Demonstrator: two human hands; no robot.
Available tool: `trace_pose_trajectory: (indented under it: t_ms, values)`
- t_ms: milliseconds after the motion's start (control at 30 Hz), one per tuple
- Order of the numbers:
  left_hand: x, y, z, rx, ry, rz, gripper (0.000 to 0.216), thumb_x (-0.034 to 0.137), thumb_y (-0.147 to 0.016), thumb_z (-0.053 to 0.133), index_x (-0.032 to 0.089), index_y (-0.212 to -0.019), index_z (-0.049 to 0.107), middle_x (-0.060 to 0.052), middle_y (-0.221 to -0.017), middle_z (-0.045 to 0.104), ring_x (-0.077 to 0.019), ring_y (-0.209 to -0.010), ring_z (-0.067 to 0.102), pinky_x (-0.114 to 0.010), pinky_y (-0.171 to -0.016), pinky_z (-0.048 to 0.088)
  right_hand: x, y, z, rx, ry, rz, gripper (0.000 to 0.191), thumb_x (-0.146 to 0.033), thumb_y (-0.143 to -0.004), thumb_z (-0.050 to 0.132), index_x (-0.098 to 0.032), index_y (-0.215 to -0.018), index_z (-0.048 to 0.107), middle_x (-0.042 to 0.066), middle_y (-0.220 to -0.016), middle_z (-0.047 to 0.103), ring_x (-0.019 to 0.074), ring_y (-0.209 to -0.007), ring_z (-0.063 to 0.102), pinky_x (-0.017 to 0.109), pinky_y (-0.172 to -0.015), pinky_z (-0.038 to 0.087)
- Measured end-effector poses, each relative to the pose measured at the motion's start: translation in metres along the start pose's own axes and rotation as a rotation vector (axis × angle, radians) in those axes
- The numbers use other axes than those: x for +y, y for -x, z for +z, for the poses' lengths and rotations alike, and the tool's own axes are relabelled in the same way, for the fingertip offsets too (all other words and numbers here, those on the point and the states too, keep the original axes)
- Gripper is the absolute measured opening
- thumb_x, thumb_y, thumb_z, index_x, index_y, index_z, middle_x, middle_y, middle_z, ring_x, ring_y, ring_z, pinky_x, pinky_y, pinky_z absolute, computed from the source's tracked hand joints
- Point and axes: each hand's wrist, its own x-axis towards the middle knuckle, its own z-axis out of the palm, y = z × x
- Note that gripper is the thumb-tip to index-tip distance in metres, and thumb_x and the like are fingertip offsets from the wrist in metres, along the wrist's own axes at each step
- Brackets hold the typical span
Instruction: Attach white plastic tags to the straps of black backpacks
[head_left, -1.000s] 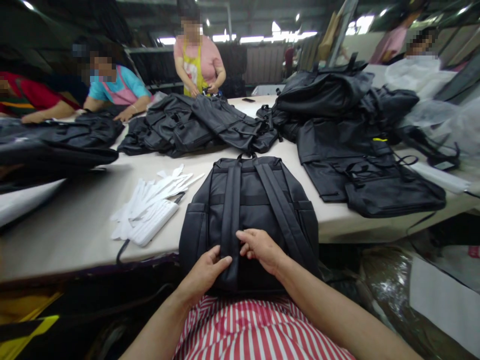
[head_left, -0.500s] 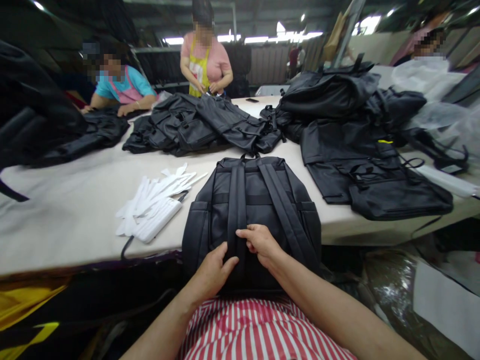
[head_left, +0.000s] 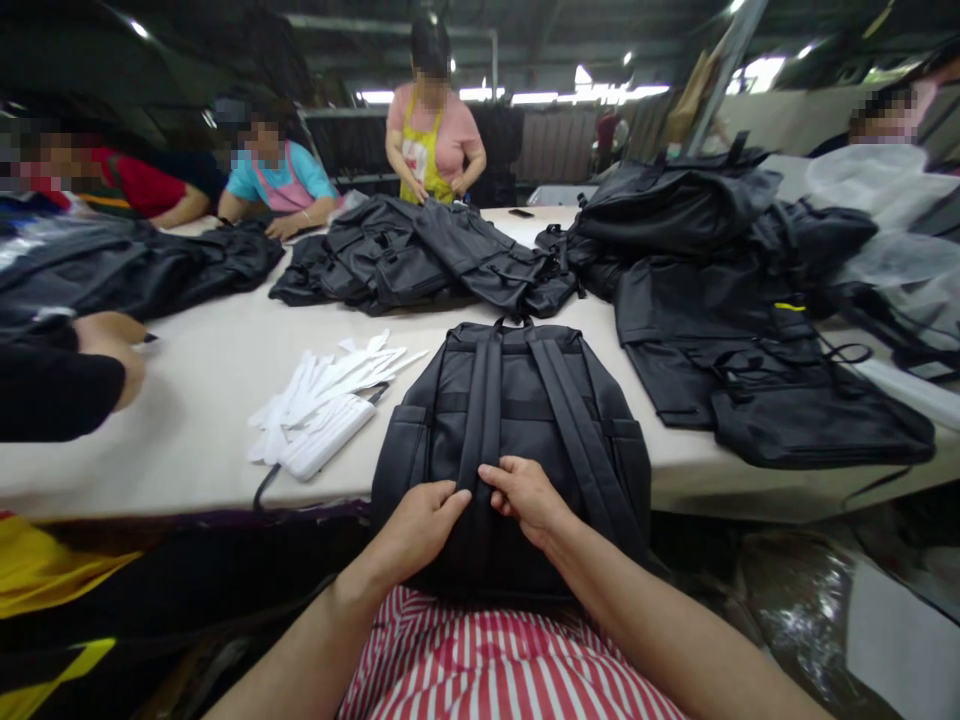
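A black backpack [head_left: 512, 395] lies at the table's front edge against my body, its back panel and two shoulder straps facing up. The left-hand strap [head_left: 480, 425] runs down between my hands. My left hand [head_left: 426, 522] grips that strap's left edge, thumb on top and the other fingers partly hidden. From the other side my right hand [head_left: 529, 498] pinches the same strap between thumb and forefinger, its remaining fingers curled. The right-hand strap [head_left: 574, 430] lies slack, untouched by either hand.
Left of the backpack lie white strips [head_left: 322, 395] and a white power bank-like block [head_left: 330, 437] with a dark cable. Black bags [head_left: 420, 250] pile up behind; more bags [head_left: 750, 340] lie right. A co-worker's hand [head_left: 112, 345] reaches in at left. Other people stand across the table [head_left: 202, 330].
My left thumb and forefinger have closed on the strap. My right hand keeps its pinch. At left, the raised black bag has gone down and a co-worker's arm has come into view.
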Motion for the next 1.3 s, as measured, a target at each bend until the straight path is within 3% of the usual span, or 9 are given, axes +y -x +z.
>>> trace_pose_trajectory:
  t_ms: [200,367,467,633,800,1300]
  values:
    - [0.005,-0.002,0.000,-0.047,0.127,-0.124,0.028,0.041,-0.081,0.038,0.019,-0.065,0.046,0.009,-0.032,0.035,-0.0084,-0.028,0.032,-0.018,-0.032,0.021,0.001,0.002,0.007,0.053,0.011,-0.047,0.019,-0.029,-0.070,0.061,-0.016,-0.065,0.048,-0.007,-0.041,0.045,0.0038,-0.034,0.039,0.014,-0.033,0.025]
    - [0.008,-0.003,-0.001,0.017,0.048,-0.096,0.023,0.034,-0.081,0.040,0.019,-0.064,0.045,0.009,-0.033,0.036,-0.0094,-0.026,0.038,-0.018,-0.029,0.024,0.002,0.002,0.014,0.057,0.005,-0.076,0.019,-0.031,-0.072,0.059,-0.015,-0.067,0.049,-0.006,-0.045,0.047,0.0035,-0.037,0.039,0.014,-0.034,0.025]
    - [0.003,-0.004,0.003,0.023,0.118,-0.101,0.023,0.034,-0.082,0.038,0.019,-0.067,0.046,0.009,-0.034,0.037,-0.0084,-0.026,0.037,-0.017,-0.029,0.023,0.003,0.002,0.015,0.062,-0.067,-0.077,0.021,-0.031,-0.070,0.062,-0.015,-0.068,0.049,-0.007,-0.047,0.045,0.0030,-0.038,0.039,0.013,-0.035,0.023]
    - [-0.013,-0.009,0.007,-0.045,0.280,-0.092,0.028,0.043,-0.082,0.040,0.018,-0.074,0.048,0.010,-0.038,0.035,-0.0060,-0.028,0.031,-0.017,-0.030,0.018,0.008,0.002,0.016,0.025,-0.211,-0.049,0.026,-0.035,-0.067,0.067,-0.015,-0.073,0.051,-0.008,-0.049,0.042,0.0015,-0.038,0.032,0.013,-0.034,0.019]
    - [-0.025,-0.017,0.004,-0.135,0.390,-0.090,0.029,0.045,-0.080,0.046,0.017,-0.072,0.047,0.011,-0.043,0.032,-0.0036,-0.031,0.024,-0.017,-0.031,0.015,0.010,0.005,0.020,0.038,-0.210,-0.082,0.027,-0.035,-0.070,0.065,-0.013,-0.081,0.055,-0.008,-0.050,0.040,0.0019,-0.040,0.030,0.014,-0.037,0.020]
    - [-0.025,-0.028,-0.004,-0.291,0.492,-0.271,0.029,0.044,-0.077,0.057,0.015,-0.080,0.053,0.007,-0.056,0.048,0.0007,-0.034,0.022,-0.015,-0.034,0.014,0.001,0.013,0.023,0.086,-0.181,-0.073,0.016,-0.028,-0.076,0.054,-0.013,-0.083,0.058,-0.007,-0.050,0.043,0.0040,-0.043,0.038,0.015,-0.041,0.030]
